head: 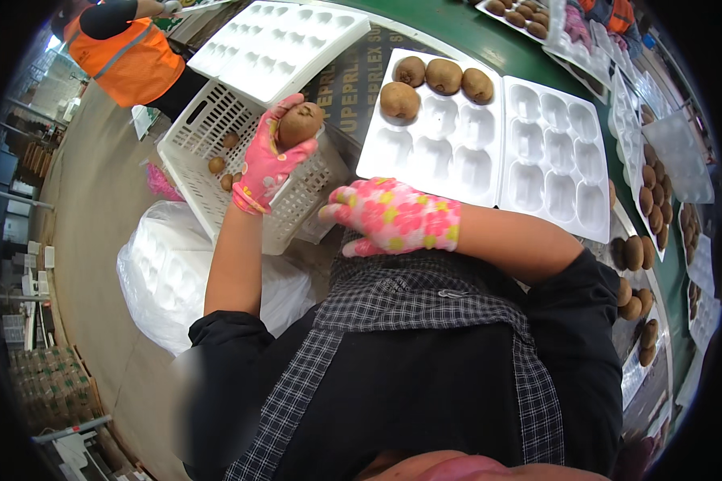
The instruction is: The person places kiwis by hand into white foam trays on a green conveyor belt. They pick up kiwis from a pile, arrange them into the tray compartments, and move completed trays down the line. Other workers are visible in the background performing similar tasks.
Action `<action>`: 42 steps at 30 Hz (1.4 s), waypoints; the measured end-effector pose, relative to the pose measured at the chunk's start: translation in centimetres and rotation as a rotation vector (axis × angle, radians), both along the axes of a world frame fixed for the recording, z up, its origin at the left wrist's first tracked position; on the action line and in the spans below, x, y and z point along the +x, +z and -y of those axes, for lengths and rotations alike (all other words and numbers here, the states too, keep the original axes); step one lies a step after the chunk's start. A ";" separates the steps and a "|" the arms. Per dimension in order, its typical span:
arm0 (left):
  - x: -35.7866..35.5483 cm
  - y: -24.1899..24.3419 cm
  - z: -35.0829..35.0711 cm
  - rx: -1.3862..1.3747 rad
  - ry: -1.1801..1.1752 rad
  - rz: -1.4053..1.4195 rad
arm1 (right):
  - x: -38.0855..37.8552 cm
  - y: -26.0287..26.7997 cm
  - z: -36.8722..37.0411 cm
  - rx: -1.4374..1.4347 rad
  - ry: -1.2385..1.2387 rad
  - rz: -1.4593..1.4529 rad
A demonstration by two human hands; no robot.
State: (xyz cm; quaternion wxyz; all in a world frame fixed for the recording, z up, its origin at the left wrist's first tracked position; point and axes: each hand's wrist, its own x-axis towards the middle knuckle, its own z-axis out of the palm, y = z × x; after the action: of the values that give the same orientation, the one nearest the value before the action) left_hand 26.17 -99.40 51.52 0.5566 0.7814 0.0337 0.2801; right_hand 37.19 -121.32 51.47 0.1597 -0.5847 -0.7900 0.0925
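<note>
In a pink floral glove, my left hand (274, 157) holds a kiwifruit (300, 125) above the edge of a white slotted plastic crate (186, 174). A few kiwifruits (216, 165) lie inside that crate. My right hand (397, 215), gloved in pink and yellow flowers, is held palm inward with nothing in it, just below a white moulded plastic tray (367, 157). Several kiwifruits (399, 100) sit in the tray's upper pockets. Joined to its right side is a second moulded panel (558, 147) with bare pockets.
Stacked white trays (277, 45) stand beyond the crate. A plastic bag of trays (174, 270) lies at lower left. A person in an orange vest (126, 54) stands at upper left; another (620, 15) is across the green conveyor belt (493, 27). More filled trays (656, 198) line the right.
</note>
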 end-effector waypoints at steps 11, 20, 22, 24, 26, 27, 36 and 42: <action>15.1 0.0 7.7 0.683 -0.446 0.168 | 9.1 3.4 23.0 0.471 -1.099 -0.611; 17.0 2.3 12.1 1.136 -0.510 -0.200 | 22.4 0.3 38.3 0.389 -1.492 -0.412; 17.0 0.5 12.0 1.150 -0.389 -0.164 | 22.7 -0.2 36.9 0.277 -1.507 -0.445; 17.1 0.2 11.5 1.084 -0.414 -0.176 | 21.7 -0.2 35.7 0.111 -1.522 -0.276; 17.7 -0.5 11.0 1.043 -0.429 -0.134 | 21.1 -1.7 35.1 0.115 -1.494 -0.145; 18.0 -0.7 11.0 1.076 -0.428 -0.113 | 20.8 -2.2 35.1 0.116 -1.483 -0.073; 9.4 1.5 17.8 1.063 -0.496 -0.089 | 15.1 0.5 38.1 0.861 -1.187 -0.950; 10.3 -4.6 19.7 1.058 -0.360 -0.048 | 10.0 6.4 32.0 1.091 -0.979 -0.420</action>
State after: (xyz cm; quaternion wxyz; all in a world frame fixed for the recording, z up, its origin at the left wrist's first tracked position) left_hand 36.51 -119.14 46.92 0.1266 0.9538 -0.2328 0.1416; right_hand 47.19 -153.30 57.90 0.5956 -0.6766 -0.3274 -0.2833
